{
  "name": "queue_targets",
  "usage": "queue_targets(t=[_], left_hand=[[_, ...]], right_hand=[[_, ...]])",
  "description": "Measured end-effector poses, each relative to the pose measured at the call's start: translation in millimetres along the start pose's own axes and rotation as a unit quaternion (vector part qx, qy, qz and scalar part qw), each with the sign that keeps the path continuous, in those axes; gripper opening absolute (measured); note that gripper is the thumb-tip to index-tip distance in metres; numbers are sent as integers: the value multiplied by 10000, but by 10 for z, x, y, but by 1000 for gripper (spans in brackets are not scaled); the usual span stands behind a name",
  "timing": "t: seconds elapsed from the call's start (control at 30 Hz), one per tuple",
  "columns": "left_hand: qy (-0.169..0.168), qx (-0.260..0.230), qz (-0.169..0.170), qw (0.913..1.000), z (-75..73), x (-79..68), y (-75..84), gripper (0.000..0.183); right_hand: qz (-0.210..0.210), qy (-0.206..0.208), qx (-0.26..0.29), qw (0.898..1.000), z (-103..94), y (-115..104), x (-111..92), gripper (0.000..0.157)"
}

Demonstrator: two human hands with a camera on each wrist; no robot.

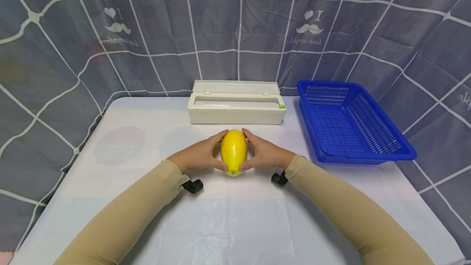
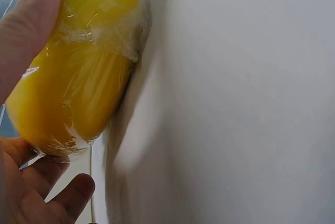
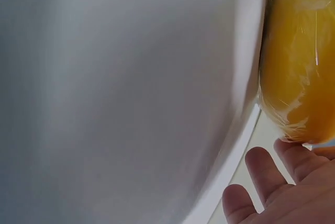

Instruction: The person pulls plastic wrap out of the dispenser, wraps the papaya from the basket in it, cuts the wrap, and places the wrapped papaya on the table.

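A yellow oblong fruit (image 1: 234,150) wrapped in clear cling film lies lengthwise at the middle of the table. From its left side my left hand (image 1: 200,150) holds it, thumb at the near end and fingers at the far end. My right hand (image 1: 268,151) grips the opposite side in the same way. In the left wrist view the film on the fruit (image 2: 78,77) is wrinkled and gathered near the fingertips. The right wrist view shows the wrapped fruit (image 3: 301,62) close against the table, with fingertips at its far end.
Behind the fruit stands a white cling film dispenser (image 1: 237,115), its lid (image 1: 236,87) raised and a green slider (image 1: 281,106) at its right end. A blue plastic basket (image 1: 362,156) sits at the right. Grey checked curtains (image 1: 220,23) enclose the white-covered table (image 1: 220,224).
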State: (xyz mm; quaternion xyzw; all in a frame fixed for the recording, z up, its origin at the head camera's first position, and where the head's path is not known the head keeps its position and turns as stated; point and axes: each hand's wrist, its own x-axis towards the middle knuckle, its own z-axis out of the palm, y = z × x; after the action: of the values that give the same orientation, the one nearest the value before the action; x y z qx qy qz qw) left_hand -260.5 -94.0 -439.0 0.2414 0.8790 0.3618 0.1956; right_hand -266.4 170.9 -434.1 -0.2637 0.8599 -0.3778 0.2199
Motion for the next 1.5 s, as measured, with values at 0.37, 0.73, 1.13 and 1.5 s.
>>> queue_targets(t=[0.37, 0.73, 1.13, 1.5], left_hand=[[4, 13, 31, 10000, 15, -11, -29, 132], [-8, 67, -27, 10000, 19, -27, -33, 132], [74, 192, -125, 9997, 12, -41, -66, 130], [68, 452, -61, 9989, 11, -41, -39, 131]], right_hand=[[152, 3, -163, 9998, -5, -31, -9, 133], [192, -3, -174, 9997, 9, -45, -11, 133], [131, -9, -379, 9992, -2, -96, 8, 135], [36, 9, -440, 9990, -16, -61, -12, 127]])
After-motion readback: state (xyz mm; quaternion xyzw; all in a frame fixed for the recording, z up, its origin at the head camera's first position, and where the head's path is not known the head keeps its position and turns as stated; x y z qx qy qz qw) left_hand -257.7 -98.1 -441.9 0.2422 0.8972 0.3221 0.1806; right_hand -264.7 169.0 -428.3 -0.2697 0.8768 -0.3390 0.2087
